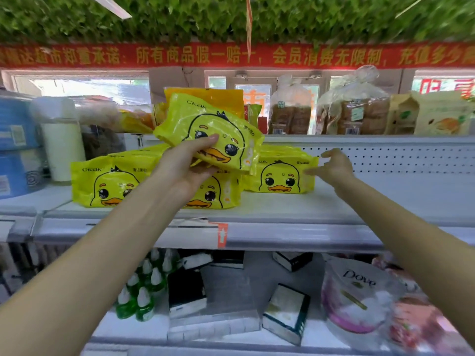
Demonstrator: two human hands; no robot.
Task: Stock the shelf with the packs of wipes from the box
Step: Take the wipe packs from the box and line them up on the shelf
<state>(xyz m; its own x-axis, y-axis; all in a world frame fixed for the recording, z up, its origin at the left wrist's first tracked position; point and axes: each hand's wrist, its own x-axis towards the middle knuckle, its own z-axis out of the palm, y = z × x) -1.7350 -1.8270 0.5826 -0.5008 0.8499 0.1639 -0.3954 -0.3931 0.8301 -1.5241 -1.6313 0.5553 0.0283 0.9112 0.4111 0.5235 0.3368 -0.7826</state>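
Our left grip [185, 167] pinches a pack [205, 124], thumb on its duck face, holding it tilted just above the row of packs [110, 183] on the shelf [295, 209]. Our right grip [336, 167] is loosely spread, fingertips at the edge of the rightmost pack [280, 178].

There's the white metal shelf [385, 201], yellow plastic duck-face wipe packs [281, 177] standing along it in a row, fronts facing out.
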